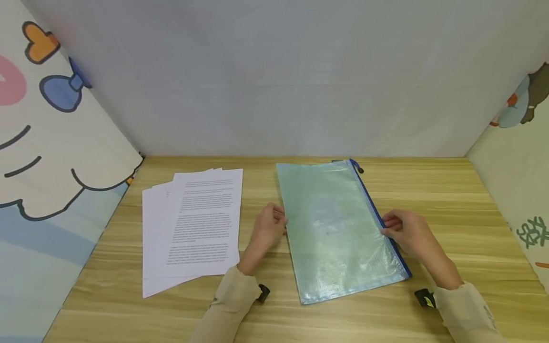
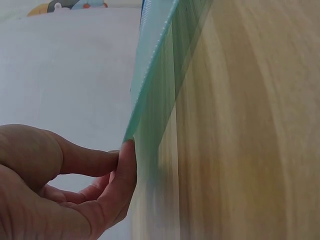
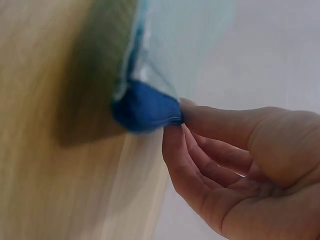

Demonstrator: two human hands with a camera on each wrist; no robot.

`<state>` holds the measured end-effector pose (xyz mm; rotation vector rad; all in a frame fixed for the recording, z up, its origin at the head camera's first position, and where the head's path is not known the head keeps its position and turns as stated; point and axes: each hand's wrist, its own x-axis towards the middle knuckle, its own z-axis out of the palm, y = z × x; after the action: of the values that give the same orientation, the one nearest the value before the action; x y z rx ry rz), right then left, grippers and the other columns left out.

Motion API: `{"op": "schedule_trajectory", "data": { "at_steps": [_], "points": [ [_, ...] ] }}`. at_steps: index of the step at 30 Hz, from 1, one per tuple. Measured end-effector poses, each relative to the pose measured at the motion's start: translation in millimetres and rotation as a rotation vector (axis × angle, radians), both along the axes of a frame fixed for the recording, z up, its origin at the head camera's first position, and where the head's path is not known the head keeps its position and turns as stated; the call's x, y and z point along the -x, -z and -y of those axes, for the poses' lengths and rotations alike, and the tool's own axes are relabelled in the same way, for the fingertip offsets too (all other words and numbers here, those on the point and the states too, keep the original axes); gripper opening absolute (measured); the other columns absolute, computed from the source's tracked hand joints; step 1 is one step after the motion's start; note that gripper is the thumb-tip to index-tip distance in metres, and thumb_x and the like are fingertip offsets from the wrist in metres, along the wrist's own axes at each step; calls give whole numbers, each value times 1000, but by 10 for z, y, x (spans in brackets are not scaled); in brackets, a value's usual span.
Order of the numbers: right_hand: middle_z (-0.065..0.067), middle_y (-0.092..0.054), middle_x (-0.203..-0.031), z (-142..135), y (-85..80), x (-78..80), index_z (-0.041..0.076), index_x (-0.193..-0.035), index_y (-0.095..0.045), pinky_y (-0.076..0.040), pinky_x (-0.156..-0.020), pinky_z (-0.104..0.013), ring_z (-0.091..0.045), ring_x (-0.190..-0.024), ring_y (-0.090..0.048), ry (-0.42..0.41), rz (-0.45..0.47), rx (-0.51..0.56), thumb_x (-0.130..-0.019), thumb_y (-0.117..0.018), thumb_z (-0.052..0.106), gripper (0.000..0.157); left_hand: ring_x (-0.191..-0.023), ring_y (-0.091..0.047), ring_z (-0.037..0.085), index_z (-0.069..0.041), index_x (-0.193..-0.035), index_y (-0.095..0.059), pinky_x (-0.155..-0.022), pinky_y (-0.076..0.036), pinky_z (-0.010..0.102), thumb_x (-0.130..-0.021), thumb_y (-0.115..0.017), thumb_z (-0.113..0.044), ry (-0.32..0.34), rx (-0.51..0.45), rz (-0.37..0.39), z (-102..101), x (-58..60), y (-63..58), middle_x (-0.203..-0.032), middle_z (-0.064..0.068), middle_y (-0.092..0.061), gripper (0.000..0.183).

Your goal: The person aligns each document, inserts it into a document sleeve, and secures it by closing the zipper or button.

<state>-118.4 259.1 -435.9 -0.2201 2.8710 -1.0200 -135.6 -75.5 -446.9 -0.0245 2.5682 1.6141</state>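
A translucent green zipper file bag (image 1: 328, 228) lies at a slight slant in the head view, its blue zipper edge (image 1: 372, 202) along the right side. At its left edge my left hand (image 1: 268, 226) pinches the rim between thumb and fingers. In the left wrist view that edge (image 2: 142, 97) is lifted off the wood. My right hand (image 1: 409, 233) pinches the blue zipper edge from the other side. The right wrist view shows the blue band (image 3: 145, 107) between thumb and forefinger, raised above the table. A blue zipper pull (image 1: 357, 166) sits at the bag's top right corner.
Several overlapping printed sheets (image 1: 197, 224) lie left of the bag, close to my left forearm. The wood-grain table (image 1: 454, 205) ends at a pale back wall (image 1: 300, 85). Cartoon-printed panels (image 1: 64, 157) stand at both sides.
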Motion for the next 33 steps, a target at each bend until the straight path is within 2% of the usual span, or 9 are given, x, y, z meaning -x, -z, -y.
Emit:
{"op": "schedule_trajectory", "data": {
  "at_steps": [10, 14, 20, 27, 33],
  "points": [
    [-16, -71, -89, -38, -11, -88, -13, -104, -67, -57, -67, -29, -32, -82, -69, -17, -31, 30, -86, -79, -3, 24, -80, -66, 25, 7, -108, -61, -68, -60, 30, -97, -61, 7, 6, -23, -31, -1, -20, -10, -95, 19, -66, 11],
    [-13, -71, -91, -50, -28, -169, -10, -105, -67, -55, -65, -24, -28, -82, -69, -10, -29, 43, -87, -79, -1, 24, -80, -67, 25, 8, -107, -61, -68, -61, 30, -96, -61, 8, 21, -37, -59, 16, -35, -7, -95, 19, -66, 11],
    [-9, -71, -93, -79, -36, -291, -5, -105, -68, -54, -67, -21, -24, -83, -69, -1, -49, 54, -87, -81, 2, 23, -81, -68, 26, 7, -107, -63, -68, -60, 28, -95, -62, 8, 53, -38, -92, 48, -55, -23, -95, 18, -66, 12],
    [-6, -71, -94, -98, -38, -397, -3, -108, -67, -54, -68, -21, -17, -82, -68, 11, -1, 75, -89, -80, 7, 25, -84, -69, 28, 6, -107, -63, -75, -59, 37, -95, -63, 6, 104, -21, -137, 101, -104, -60, -97, 17, -68, 12],
    [-6, -70, -94, -76, -14, -512, -3, -109, -67, -56, -68, -21, -15, -83, -68, 20, 31, 101, -89, -80, 6, 26, -81, -69, 27, 7, -109, -63, -70, -59, 32, -95, -63, 8, 146, -51, -131, 139, -134, -34, -95, 18, -67, 14]
  ]
}}
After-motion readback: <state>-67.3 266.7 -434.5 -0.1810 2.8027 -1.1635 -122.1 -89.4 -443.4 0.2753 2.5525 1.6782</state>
